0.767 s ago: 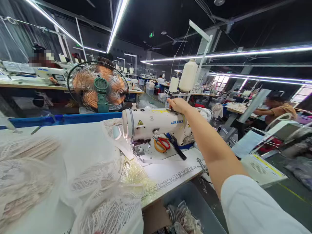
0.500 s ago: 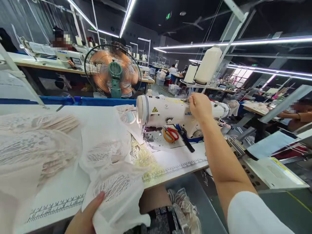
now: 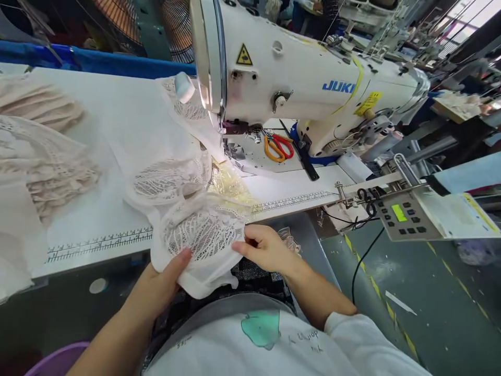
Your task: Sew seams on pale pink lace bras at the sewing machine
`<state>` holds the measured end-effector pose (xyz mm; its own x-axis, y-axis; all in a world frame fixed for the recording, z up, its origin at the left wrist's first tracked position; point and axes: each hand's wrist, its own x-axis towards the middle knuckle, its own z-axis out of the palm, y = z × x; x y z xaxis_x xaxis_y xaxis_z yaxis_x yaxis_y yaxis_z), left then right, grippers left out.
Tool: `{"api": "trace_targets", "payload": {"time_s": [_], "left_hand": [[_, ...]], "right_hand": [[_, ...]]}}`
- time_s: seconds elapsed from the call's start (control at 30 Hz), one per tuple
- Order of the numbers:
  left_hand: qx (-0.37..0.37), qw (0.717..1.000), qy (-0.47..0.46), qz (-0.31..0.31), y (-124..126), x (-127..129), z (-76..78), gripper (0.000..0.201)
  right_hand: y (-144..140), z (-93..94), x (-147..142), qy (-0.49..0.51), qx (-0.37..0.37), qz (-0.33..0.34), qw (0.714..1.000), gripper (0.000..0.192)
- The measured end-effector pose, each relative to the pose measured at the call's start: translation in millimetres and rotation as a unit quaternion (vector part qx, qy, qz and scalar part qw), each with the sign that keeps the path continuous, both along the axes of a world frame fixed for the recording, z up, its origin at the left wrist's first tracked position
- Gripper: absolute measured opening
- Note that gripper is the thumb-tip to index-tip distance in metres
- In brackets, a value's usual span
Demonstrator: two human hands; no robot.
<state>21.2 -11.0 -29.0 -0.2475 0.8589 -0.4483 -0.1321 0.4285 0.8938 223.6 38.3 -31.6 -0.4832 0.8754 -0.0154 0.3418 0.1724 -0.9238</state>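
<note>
A white lace bra [image 3: 203,235] hangs over the front edge of the sewing table, its cups facing up. My left hand [image 3: 166,282] grips its lower left edge, thumb on top and the other fingers hidden beneath. At the right side of the same cup, my right hand [image 3: 262,248] pinches the rim between thumb and fingers. Beyond the bra stands a white sewing machine [image 3: 270,68], its lamp lighting the needle area. More lace fabric [image 3: 188,109] lies left of the machine head, connected or touching; I cannot tell which.
Orange-and-red-handled scissors [image 3: 279,148] and a black-handled tool [image 3: 307,162] rest on the machine bed. Piled lace pieces [image 3: 50,151] lie on the left. A control panel [image 3: 403,214] juts out on the right. Behind the table stands a fan [image 3: 119,18].
My right hand has come down from the top of the sewing machine to the bra's right edge. My left hand still holds the bra. The view has tilted down and closer.
</note>
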Motion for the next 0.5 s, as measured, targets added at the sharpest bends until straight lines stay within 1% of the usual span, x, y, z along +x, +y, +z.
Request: {"api": "trace_targets", "payload": {"time_s": [0.07,0.1,0.13,0.17,0.2,0.23,0.3,0.33,0.43,0.5], "left_hand": [[0.000,0.995,0.049,-0.081,-5.2,-7.4,-2.5,0.064],[0.002,0.991,0.057,-0.124,-6.9,-12.7,-2.4,0.059],[0.008,0.987,0.047,-0.155,-7.5,-18.6,-1.4,0.055],[0.012,0.986,0.017,-0.167,-6.9,-24.8,0.7,0.054],[0.014,0.988,-0.025,-0.154,-4.7,-30.9,3.7,0.056],[0.017,0.990,-0.070,-0.119,-0.9,-36.4,7.6,0.059],[0.015,0.989,-0.142,-0.031,10.8,-44.4,17.3,0.065],[0.011,0.987,-0.160,0.007,18.2,-46.3,22.5,0.064],[0.018,0.984,-0.158,0.084,40.2,-43.5,35.1,0.060],[0.033,0.982,-0.134,0.128,49.6,-36.3,39.1,0.060]], "right_hand": [[-5.8,-3.3,2.8,-0.044,0.080,-0.003,0.996,0.037],[-10.5,-5.8,4.5,-0.067,0.108,-0.002,0.992,0.034],[-16.0,-9.1,6.3,-0.086,0.124,0.011,0.989,0.034],[-21.8,-13.4,7.8,-0.099,0.130,0.041,0.986,0.035],[-27.8,-18.3,8.9,-0.104,0.130,0.084,0.982,0.037],[-33.4,-23.4,9.4,-0.103,0.127,0.138,0.977,0.040],[-42.8,-32.4,8.0,-0.110,0.120,0.233,0.959,0.045],[-46.1,-35.7,6.4,-0.125,0.120,0.266,0.948,0.046],[-48.3,-37.5,3.0,-0.195,0.119,0.321,0.919,0.040],[-40.9,-31.2,6.0,-0.217,0.106,0.348,0.906,0.036]]}}
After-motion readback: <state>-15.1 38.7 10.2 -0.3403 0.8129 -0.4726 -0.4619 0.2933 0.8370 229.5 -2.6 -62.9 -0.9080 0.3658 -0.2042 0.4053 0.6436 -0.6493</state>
